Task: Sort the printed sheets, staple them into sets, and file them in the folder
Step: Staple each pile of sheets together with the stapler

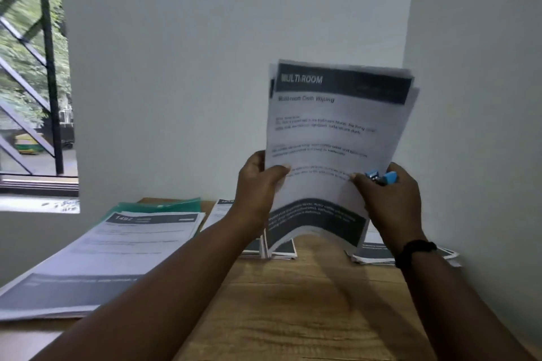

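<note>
So the bundle of printed sheets [331, 138] is up in the air over the back middle of the table [293, 302], top sheet headed MULTI-ROOM, bottom edge sagging between both grips. Left hand [258, 184] pinches the lower left edge, thumb on the front. Right hand [390, 199] pinches the lower right edge and also has a blue stapler [381, 177] tucked in its fingers. Green folder [158, 208] sits at the back left under another stack [99, 258]. Bare wood in the front middle, wall close on the right.
</note>
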Action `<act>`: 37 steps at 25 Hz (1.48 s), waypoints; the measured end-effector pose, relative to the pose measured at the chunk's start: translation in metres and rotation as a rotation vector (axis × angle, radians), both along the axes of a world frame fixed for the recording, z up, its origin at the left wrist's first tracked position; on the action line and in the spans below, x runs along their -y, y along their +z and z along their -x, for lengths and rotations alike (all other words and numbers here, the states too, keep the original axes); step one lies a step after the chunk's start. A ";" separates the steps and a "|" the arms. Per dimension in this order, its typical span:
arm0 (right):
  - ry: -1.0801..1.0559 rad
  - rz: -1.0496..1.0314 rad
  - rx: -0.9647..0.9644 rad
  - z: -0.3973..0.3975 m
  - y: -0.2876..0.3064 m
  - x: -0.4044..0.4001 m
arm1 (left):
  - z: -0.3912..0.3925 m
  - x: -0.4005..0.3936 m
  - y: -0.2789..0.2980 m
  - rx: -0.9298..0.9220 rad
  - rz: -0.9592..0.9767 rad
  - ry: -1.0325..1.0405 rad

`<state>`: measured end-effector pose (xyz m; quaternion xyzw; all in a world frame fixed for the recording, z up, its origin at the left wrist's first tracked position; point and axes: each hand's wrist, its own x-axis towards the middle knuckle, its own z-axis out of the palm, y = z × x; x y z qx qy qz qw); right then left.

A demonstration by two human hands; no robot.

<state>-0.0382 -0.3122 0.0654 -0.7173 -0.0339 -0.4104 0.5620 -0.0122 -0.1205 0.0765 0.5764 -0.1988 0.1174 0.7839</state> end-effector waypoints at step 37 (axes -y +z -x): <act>-0.373 0.496 -0.086 0.036 0.021 -0.002 | -0.042 -0.033 -0.031 0.057 -0.364 0.313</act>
